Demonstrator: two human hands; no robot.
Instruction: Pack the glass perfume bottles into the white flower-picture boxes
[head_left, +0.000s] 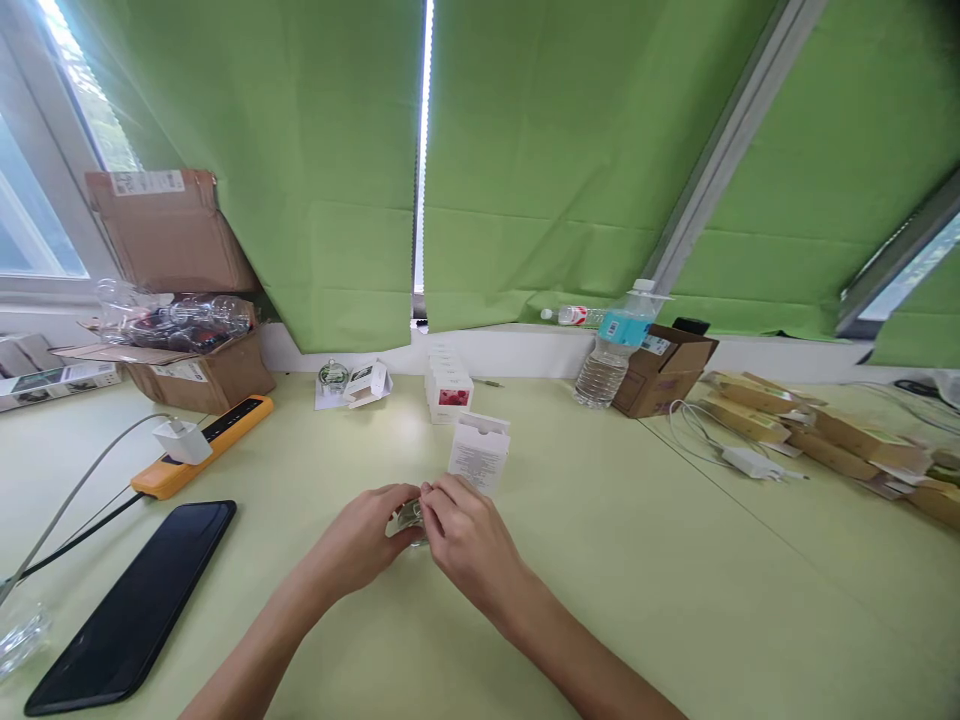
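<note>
A small clear glass bottle point(410, 517), mostly covered by my fingers, is held low over the table in front of me. My left hand point(369, 535) curls around its left side, thumb below and fingers above. The fingers of my right hand point(469, 535) are pinched together at its top right; what lies between those fingertips is hidden. Just behind my hands stands a white printed carton point(478, 452) with its top flap up. Farther back is a row of small white boxes point(450, 390), the front one bearing a red picture.
A round glass bottle point(334, 376) and an opened white box point(367, 382) lie at the back. Left are a phone point(135, 605), an orange power strip point(206, 445) and a cardboard box point(199, 375). Right are a large water bottle point(611, 350), a brown carton point(664, 370) and yellowish boxes point(832, 440).
</note>
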